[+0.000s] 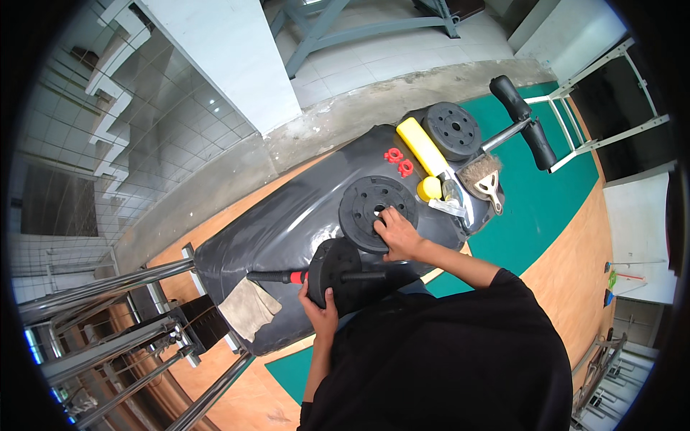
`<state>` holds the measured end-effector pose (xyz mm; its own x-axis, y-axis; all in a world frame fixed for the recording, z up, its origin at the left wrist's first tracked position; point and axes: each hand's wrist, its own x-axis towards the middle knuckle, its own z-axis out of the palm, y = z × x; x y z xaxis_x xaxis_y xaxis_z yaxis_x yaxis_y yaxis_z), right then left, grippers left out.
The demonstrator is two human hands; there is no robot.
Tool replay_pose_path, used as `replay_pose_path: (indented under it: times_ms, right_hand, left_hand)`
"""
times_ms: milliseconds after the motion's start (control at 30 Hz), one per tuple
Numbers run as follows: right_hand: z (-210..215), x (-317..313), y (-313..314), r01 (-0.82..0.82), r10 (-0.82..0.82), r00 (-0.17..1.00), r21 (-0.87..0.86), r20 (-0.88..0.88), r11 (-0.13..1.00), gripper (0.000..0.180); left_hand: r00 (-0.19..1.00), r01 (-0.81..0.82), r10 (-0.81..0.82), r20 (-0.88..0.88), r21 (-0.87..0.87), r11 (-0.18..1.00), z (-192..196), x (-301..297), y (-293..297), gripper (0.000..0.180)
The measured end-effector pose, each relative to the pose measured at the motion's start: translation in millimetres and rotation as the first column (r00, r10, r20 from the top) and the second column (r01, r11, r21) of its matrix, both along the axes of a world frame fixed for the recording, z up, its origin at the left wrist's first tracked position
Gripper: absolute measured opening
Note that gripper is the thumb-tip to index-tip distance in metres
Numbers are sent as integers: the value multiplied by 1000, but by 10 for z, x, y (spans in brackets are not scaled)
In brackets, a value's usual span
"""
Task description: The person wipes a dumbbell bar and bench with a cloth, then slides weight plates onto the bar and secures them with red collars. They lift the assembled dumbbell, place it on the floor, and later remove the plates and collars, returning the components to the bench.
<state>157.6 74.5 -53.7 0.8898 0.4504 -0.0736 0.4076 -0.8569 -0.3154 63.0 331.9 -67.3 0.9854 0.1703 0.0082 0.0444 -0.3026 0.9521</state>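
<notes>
A black dumbbell bar (270,276) with a red collar (295,277) lies on the padded black bench, and a black weight plate (336,267) stands on edge around it. My left hand (321,310) grips that plate's near lower rim, fingers wrapped behind it. To the right, a second black weight plate (363,199) rests flat on the bench. My right hand (399,235) is closed on this plate, fingers curled at its centre hole and thumb near its rim. Two red star-shaped collars (399,162) lie beyond it.
On the bench (266,226) are a beige cloth (249,310), a yellow spray bottle (424,147), a brush (483,176) and another weight plate (452,131). Foam rollers (510,99) extend at the far right end. Metal rails (108,289) stand at the left.
</notes>
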Motion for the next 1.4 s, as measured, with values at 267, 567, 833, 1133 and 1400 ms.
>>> replay_pose_path:
  times_ms: [267,567,833,1133,1400]
  right_hand:
    - [-22,-119,-94,-66,60,997,-157,-48,985,54]
    - [209,1155,-2188,521,-504,844,-509,184,686,40]
    - [-359,1384,-2564,298,-381,925,-636,7,712,121]
    - [339,1632,-2787,311,-424,879,-414,-218,856,93]
    - [911,1734,-2763,862,-648,490,212,-582,461,86]
  left_hand:
    - [1000,1,-1,-23,-3,1000,5,116,-18,54]
    - [998,-16,20,-67,67,998,40,96,-19,55]
    - [988,-42,70,-137,202,978,113,71,-17,55]
    - [982,0,50,-181,268,964,213,87,-43,52]
    - [979,-5,55,-194,251,968,224,105,-84,51]
